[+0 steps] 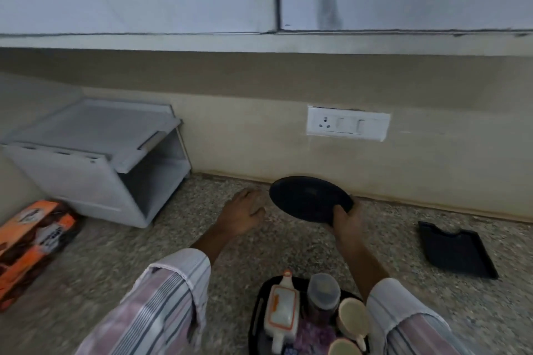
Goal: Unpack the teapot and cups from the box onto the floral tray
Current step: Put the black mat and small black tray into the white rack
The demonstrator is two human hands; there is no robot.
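Above speckled counter (288,245): right hand (344,217) grips round, possibly plastic plate (310,199).

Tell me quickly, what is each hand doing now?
Left hand: holds nothing, palm down over the counter.
Right hand: closed on the edge of a black plate, lifted and tilted.

Both forearms are reaching forward and away from the body, with striped sleeves (161,297) covering them to just below the elbows. The left hand (243,215) is hovering palm down, fingers (255,194) loosely extended and slightly spread, gripping nothing. The right hand (344,220) is curling around the near rim of a dark round plate (305,197), thumb on top, holding it tilted above the surface. The two hands are lying near each other, not touching.
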